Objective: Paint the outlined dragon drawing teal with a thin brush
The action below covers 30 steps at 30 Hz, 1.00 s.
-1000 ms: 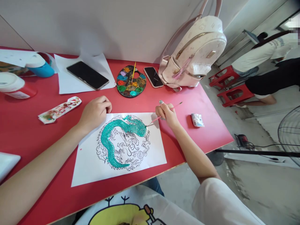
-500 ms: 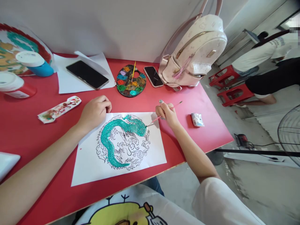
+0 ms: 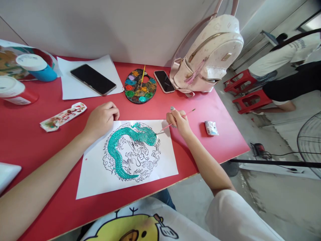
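Observation:
A white sheet (image 3: 95,174) with a dragon drawing (image 3: 131,150), partly painted teal, lies on the red table (image 3: 30,140). My right hand (image 3: 178,121) pinches a thin pink paintbrush (image 3: 173,124) whose tip touches the teal body at the drawing's upper right. My left hand (image 3: 101,119) rests as a loose fist on the sheet's top left corner, holding nothing I can see. A round paint palette (image 3: 140,87) with a yellow brush lies beyond the sheet.
Two dark phones (image 3: 93,79) (image 3: 164,81), a white backpack (image 3: 208,57), two paint jars (image 3: 36,68) (image 3: 15,92), a smeared paint strip (image 3: 64,117) and a small packet (image 3: 211,128) lie around. Red stools (image 3: 247,92) and a seated person (image 3: 288,67) are at the right.
The painted sheet behind the jars at far left shifted about. My hands and the brush stay almost still on the drawing.

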### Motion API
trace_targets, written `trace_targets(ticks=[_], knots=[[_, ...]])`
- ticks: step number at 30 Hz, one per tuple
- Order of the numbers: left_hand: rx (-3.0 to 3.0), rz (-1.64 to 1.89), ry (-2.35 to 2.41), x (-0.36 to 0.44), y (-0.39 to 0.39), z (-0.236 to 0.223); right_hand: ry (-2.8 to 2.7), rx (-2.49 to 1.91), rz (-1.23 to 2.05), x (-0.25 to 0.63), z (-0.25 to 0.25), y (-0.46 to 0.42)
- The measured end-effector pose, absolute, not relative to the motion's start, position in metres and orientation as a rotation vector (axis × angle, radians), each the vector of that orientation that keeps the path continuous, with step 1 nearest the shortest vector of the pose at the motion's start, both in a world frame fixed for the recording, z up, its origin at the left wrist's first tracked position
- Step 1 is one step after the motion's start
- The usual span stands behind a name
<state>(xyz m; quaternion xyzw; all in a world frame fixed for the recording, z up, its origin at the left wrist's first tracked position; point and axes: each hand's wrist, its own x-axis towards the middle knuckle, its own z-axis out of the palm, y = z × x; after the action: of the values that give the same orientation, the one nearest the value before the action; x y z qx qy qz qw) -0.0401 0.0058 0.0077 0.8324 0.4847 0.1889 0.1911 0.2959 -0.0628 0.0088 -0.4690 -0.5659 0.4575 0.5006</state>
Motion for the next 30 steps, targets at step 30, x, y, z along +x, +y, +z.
trace_targets(ticks=[30], knots=[[2.329, 0.539, 1.34, -0.0407, 0.0047, 0.0125, -1.422, -1.135, 1.147, 0.2921, 0.0135, -0.0658]])
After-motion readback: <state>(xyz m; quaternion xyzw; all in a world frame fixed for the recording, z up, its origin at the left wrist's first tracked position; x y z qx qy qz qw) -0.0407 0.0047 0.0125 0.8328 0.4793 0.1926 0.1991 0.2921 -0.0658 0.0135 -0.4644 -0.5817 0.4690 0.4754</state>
